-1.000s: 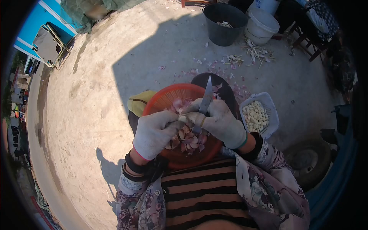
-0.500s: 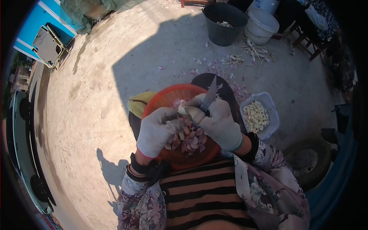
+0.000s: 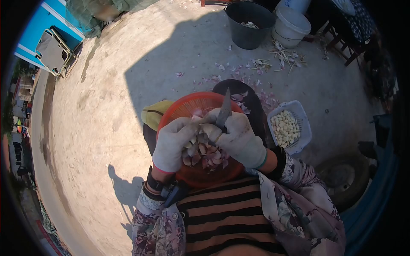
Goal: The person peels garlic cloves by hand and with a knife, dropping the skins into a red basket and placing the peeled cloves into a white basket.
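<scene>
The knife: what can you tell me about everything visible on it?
The knife has a narrow, pointed grey blade that looks like metal. Its tip points up and away, over the far rim of the red basket. The gloved right hand grips it, hiding the handle. The blade's base sits by a garlic clove pinched between both hands.

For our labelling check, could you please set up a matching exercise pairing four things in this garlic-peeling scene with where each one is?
Things:
1. short steel knife
2. round orange plastic basket
3. pale blue slotted plastic basket
4. dark grey plastic bucket

Places:
A. on the ground by the person's right side, holding peeled white cloves
B. far off, beside a white bucket
C. in the gloved right hand, blade pointing away
D. on the lap, under both hands

Pairs: 1-C, 2-D, 3-A, 4-B
</scene>
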Available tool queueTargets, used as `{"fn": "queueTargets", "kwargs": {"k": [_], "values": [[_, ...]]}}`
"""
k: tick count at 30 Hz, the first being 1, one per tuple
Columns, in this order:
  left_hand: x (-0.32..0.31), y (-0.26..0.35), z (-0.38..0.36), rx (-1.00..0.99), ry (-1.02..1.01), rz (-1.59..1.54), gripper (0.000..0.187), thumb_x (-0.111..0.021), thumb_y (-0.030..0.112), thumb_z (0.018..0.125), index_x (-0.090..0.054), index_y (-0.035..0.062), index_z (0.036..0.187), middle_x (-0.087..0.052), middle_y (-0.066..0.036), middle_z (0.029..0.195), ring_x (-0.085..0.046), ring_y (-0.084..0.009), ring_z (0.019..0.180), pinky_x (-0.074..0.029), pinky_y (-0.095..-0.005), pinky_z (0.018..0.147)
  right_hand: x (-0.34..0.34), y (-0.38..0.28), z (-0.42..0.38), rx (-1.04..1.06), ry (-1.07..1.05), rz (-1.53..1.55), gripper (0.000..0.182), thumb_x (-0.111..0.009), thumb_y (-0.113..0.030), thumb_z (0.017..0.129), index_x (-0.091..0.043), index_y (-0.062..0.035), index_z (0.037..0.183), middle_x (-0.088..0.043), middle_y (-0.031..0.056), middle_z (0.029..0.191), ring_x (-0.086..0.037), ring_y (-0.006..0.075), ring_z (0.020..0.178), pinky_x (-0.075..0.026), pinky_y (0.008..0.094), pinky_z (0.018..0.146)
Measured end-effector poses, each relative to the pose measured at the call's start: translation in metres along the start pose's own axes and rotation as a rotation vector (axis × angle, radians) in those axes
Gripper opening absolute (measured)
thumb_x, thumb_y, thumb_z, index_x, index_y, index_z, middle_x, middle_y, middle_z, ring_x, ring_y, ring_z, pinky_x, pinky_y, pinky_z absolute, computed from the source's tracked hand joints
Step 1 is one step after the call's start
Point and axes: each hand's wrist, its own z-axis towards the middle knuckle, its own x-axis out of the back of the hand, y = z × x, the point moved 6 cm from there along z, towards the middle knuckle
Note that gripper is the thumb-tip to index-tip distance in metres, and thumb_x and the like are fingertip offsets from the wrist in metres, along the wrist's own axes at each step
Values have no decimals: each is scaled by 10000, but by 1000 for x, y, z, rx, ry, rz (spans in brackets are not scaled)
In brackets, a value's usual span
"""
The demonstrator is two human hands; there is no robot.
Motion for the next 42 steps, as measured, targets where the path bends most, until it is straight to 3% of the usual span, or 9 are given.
{"fn": "queueTargets", "kwargs": {"k": [3,6,15,18,21,24,27,36,42], "values": [[2,1,-1,-10,0,-71,255,-534,244,921,-575,0,983,-608,-63,732,-458,-79,472,-287,-213,412,5,5,-1,-108,76,35,161,-618,-113,941,-674,18,1016,-706,102,837,-670,141,733,-534,294,690],[5,2,-1,-51,-26,-176,274,-508,219,954,-597,-34,1009,-626,-72,729,-511,-82,479,-386,-217,411,8,6,-1,-218,102,113,159,-623,-121,934,-679,7,1009,-703,89,813,-668,133,733,-528,292,684],[8,-2,1,-101,-23,-268,264,-540,234,913,-577,-6,1019,-617,-87,756,-453,-85,465,-293,-215,413,5,14,-2,-202,-53,68,229,-610,-175,961,-657,8,1090,-677,48,836,-635,97,703,-515,250,625],[8,1,2,-89,13,-200,279,-536,219,914,-586,-16,1054,-611,-80,750,-466,-83,476,-302,-215,420,-2,3,-4,-266,-89,146,215,-616,-154,943,-695,7,1062,-697,94,805,-663,127,694,-534,280,658],[7,0,3,-103,-30,-193,306,-513,157,963,-606,-59,1158,-601,-39,743,-486,-61,497,-339,-201,444,-3,3,0,-161,-82,21,230,-620,-169,947,-686,9,1077,-693,88,773,-655,115,662,-539,277,645],[1,5,2,-83,-28,-74,343,-517,160,961,-587,-53,1220,-631,-54,775,-508,-64,507,-366,-196,461,-3,4,-3,-306,-108,85,220,-621,-172,946,-682,8,1057,-686,83,742,-648,108,640,-541,284,633],[-1,7,-1,-50,-51,-113,397,-527,171,951,-557,-43,1285,-662,-75,825,-519,-68,516,-384,-197,473,-3,-1,-1,-243,-104,29,207,-614,-164,945,-681,11,1033,-690,86,760,-654,109,663,-538,284,634],[2,-1,-5,-56,-111,-122,424,-507,236,896,-560,-40,1213,-631,-98,758,-453,-71,470,-322,-199,414,9,3,-3,-120,86,99,187,-615,-145,940,-665,22,1007,-684,79,812,-643,114,720,-530,288,670],[21,-21,-1,-96,-136,-405,346,-530,288,924,-574,0,1109,-620,-106,792,-387,-80,447,-293,-207,406,16,2,-7,-260,32,185,198,-627,-161,945,-654,16,1027,-673,70,809,-630,101,730,-519,273,682]]}}
